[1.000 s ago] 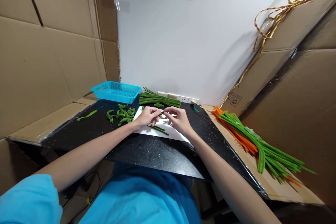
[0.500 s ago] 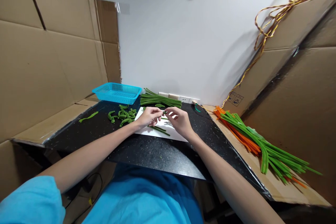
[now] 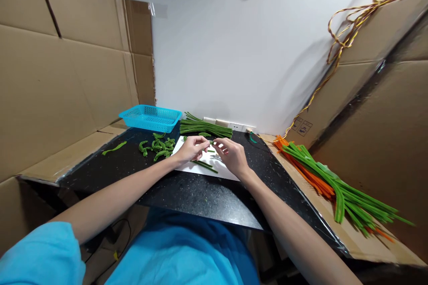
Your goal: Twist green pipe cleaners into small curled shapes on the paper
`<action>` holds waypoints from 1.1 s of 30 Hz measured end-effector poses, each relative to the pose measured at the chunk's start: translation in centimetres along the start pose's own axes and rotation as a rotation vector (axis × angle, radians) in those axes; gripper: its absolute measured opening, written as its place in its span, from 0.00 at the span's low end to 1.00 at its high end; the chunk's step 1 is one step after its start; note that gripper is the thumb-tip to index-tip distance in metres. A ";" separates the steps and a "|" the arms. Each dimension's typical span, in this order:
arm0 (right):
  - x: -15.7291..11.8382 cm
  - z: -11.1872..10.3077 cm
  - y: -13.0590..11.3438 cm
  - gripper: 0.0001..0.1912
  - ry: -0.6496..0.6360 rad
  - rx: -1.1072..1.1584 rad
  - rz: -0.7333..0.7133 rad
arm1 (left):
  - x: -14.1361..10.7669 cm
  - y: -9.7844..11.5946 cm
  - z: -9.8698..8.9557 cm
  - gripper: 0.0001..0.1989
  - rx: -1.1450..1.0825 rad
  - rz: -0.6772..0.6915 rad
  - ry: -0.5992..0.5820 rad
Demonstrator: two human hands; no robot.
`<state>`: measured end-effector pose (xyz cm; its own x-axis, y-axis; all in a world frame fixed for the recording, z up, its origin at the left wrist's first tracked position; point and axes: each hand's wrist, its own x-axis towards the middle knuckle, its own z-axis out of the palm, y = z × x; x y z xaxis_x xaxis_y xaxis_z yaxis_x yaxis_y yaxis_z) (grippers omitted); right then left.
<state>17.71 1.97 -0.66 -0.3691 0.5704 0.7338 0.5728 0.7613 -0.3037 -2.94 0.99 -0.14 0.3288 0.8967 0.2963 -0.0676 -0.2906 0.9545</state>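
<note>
Over a white sheet of paper (image 3: pixel 187 167), my left hand (image 3: pixel 193 149) and my right hand (image 3: pixel 233 156) face each other, fingertips nearly meeting. Both pinch a short green pipe cleaner (image 3: pixel 211 142), mostly covered by the fingers. On the paper below lie a few straight green pipe cleaners (image 3: pixel 206 166). Beside my right fingers a metal tool (image 3: pixel 216 157) shows in part; its kind is hidden. Left of the paper is a pile of green pipe cleaners bent into curled, leaf-like shapes (image 3: pixel 162 146).
A blue plastic basket (image 3: pixel 150 118) stands at the back left. Against the wall lies a bundle of dark green pipe cleaners (image 3: pixel 207 128), near power sockets (image 3: pixel 236 127). Green and orange stems (image 3: pixel 321 173) lie on cardboard to the right. Cardboard walls (image 3: pixel 83 67) flank the black table (image 3: pixel 187 196).
My right fingers have shifted slightly on the green pipe cleaner, and less of it shows between the hands. The whole view has moved a little; the things on the table lie as before.
</note>
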 end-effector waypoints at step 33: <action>0.1 -0.2 -0.7 0.14 -0.091 0.086 0.063 | -0.3 0.5 0.3 0.21 0.004 -0.007 -0.013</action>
<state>17.42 1.39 -0.28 -0.4016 0.6405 0.6546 0.5335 0.7446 -0.4013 -2.80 0.44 0.19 0.3417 0.8941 0.2894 -0.0617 -0.2860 0.9563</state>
